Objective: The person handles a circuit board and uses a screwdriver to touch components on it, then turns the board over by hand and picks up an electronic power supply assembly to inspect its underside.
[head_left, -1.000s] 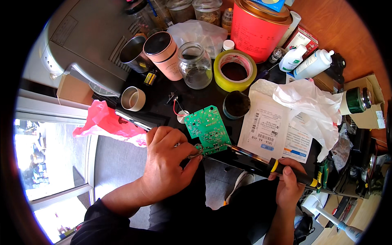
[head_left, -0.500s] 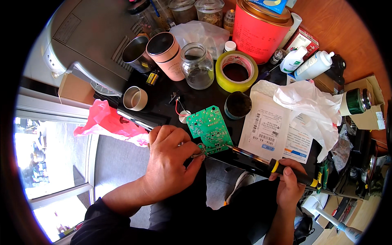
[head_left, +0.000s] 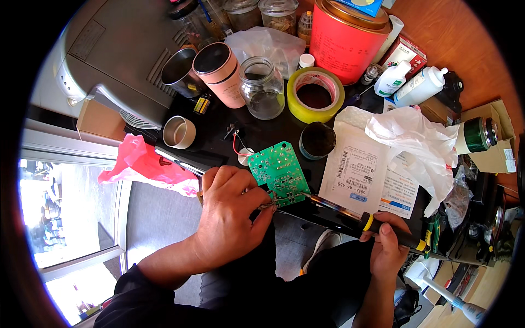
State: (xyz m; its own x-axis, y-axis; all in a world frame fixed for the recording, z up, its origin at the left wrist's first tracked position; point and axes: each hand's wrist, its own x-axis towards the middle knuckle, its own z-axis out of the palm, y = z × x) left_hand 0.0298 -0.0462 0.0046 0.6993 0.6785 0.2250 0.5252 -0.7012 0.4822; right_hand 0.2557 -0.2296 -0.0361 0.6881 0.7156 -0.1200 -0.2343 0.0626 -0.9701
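Note:
My left hand [head_left: 232,216] is closed at the lower edge of a green circuit board [head_left: 278,169], pinching a small tangle of metal parts or wire [head_left: 268,203]; exactly what it is I cannot make out. The board lies near the desk's front edge, with red and black wires running to a small white round part [head_left: 245,155]. My right hand [head_left: 385,238] grips a soldering iron with a black-and-yellow handle [head_left: 401,236]. Its tip is at the lower right part of the board, touching or very close to it.
A black desk [head_left: 219,131] holds a glass jar [head_left: 261,98], yellow tape [head_left: 301,112], a dark cup [head_left: 314,141], a metal cup [head_left: 179,131], paper [head_left: 350,169], bottles and a red canister [head_left: 344,49]. Pink plastic bag [head_left: 134,161] at left; glass door [head_left: 76,229] beyond.
My left hand's fingers have shifted very slightly at the board's edge. The soldering iron and my right hand look almost still.

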